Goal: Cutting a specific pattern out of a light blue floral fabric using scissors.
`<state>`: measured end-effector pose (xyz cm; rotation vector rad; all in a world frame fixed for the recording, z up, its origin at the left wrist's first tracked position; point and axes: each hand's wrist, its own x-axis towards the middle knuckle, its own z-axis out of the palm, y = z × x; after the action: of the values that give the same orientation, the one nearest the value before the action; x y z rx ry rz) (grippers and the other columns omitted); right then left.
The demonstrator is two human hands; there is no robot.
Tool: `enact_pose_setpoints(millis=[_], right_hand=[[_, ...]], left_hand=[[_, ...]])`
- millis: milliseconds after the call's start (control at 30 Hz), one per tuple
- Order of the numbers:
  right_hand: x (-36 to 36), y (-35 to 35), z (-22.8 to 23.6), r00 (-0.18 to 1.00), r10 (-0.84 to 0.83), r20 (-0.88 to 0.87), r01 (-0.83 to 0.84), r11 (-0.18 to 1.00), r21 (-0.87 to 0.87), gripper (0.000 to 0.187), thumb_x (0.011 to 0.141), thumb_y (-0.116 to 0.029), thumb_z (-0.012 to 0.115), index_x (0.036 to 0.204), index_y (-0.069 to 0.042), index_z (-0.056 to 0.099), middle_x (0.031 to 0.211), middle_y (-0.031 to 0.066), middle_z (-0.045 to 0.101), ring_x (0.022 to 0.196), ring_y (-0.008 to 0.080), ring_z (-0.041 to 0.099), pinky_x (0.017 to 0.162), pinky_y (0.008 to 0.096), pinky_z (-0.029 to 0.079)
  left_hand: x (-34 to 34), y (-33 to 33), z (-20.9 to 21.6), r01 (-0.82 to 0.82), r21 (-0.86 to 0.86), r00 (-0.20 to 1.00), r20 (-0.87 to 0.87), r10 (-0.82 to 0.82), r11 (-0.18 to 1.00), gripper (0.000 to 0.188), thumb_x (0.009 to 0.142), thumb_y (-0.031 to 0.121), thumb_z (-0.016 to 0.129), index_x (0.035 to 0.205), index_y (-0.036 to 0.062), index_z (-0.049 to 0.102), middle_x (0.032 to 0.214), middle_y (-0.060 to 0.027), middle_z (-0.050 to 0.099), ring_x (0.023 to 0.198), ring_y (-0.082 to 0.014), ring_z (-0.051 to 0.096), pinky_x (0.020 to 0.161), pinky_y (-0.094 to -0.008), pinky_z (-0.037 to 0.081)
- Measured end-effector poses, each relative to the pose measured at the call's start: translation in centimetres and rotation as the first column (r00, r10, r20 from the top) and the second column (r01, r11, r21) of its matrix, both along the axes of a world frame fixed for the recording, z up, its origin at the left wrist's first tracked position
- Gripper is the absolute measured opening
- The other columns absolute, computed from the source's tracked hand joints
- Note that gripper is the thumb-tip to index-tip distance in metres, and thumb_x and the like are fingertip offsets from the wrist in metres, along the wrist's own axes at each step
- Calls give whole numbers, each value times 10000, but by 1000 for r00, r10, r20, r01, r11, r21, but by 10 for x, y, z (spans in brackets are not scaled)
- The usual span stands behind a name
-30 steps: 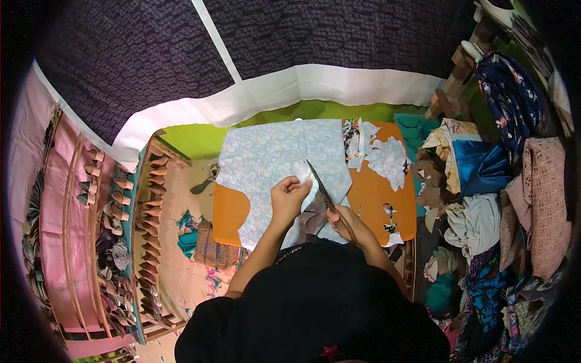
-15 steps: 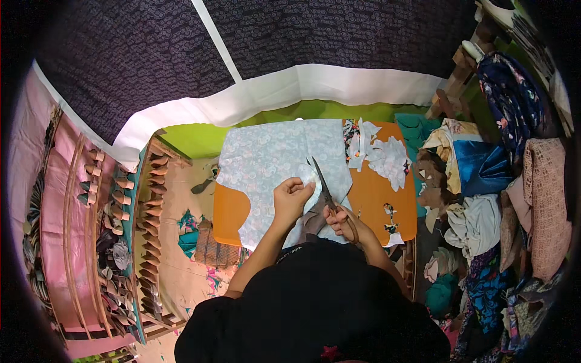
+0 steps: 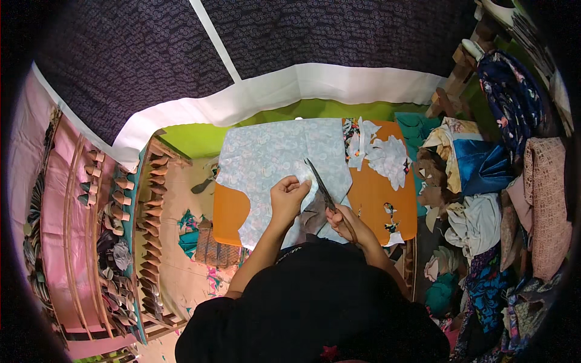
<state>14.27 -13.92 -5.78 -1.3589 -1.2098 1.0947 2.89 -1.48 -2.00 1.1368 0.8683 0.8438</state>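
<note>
A pale, faintly patterned fabric (image 3: 272,151) lies spread over the orange table in front of me. My left hand (image 3: 289,196) is closed, pinching the edge of a small white piece (image 3: 310,189) above the fabric. My right hand (image 3: 346,221) grips long dark scissors (image 3: 321,181) by the handles, blades pointing away and slightly left. The blades lie along the right side of the white piece and look nearly together. A brownish-grey piece (image 3: 313,216) sits beneath the scissors, close to my body; I cannot tell what it is.
Torn white and floral scraps (image 3: 387,158) lie on the right part of the orange table (image 3: 369,212). Piled cloth (image 3: 478,224) crowds the right side. Wooden shoe lasts (image 3: 151,224) line a rack at left, and scraps (image 3: 189,233) litter the floor.
The scissor blades have drawn together and swung slightly left. My left hand has shifted a little left with the white piece, and the fingers of my right hand have moved on the handles.
</note>
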Motion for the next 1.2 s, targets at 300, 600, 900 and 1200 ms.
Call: enact_pose_setpoints(millis=[300, 600, 900, 1200], right_hand=[[-3, -2, 34, 831, -160, -533, -5, 955, -295, 385, 861, -437, 312, 807, -93, 476, 581, -65, 360, 500, 54, 308, 450, 187, 267], [3, -1, 3, 999, -11, -36, 11, 1000, 7, 311, 834, -377, 413, 711, -92, 407, 559, -39, 350, 461, 58, 329, 410, 195, 277], [0, -1, 1, 995, -61, -81, 59, 998, -21, 284, 812, -350, 456, 697, -93, 411, 560, -46, 344, 468, 54, 318, 417, 196, 266], [4, -3, 18, 993, -14, -120, 6, 998, -66, 287, 876, -347, 318, 794, -107, 452, 568, -75, 326, 475, 26, 248, 411, 172, 211]], left_hand=[[-1, -3, 5, 21, 13, 997, -68, -20, 1000, 159, 718, 90, 645, 694, 45, 494, 556, 38, 477, 410, -3, 363, 323, -164, 247], [-4, -1, 8, 80, -38, 993, -79, -82, 996, 152, 685, 37, 661, 724, -10, 521, 653, -7, 521, 572, -39, 479, 490, -148, 374], [-4, -2, 7, 40, 16, 998, -42, -40, 999, 143, 708, 73, 650, 703, 28, 514, 603, 18, 509, 445, -12, 409, 339, -151, 277], [-9, 3, -4, 176, 14, 982, -72, -175, 984, 163, 673, 23, 668, 686, 14, 505, 623, 19, 506, 525, -9, 453, 460, -139, 356]])
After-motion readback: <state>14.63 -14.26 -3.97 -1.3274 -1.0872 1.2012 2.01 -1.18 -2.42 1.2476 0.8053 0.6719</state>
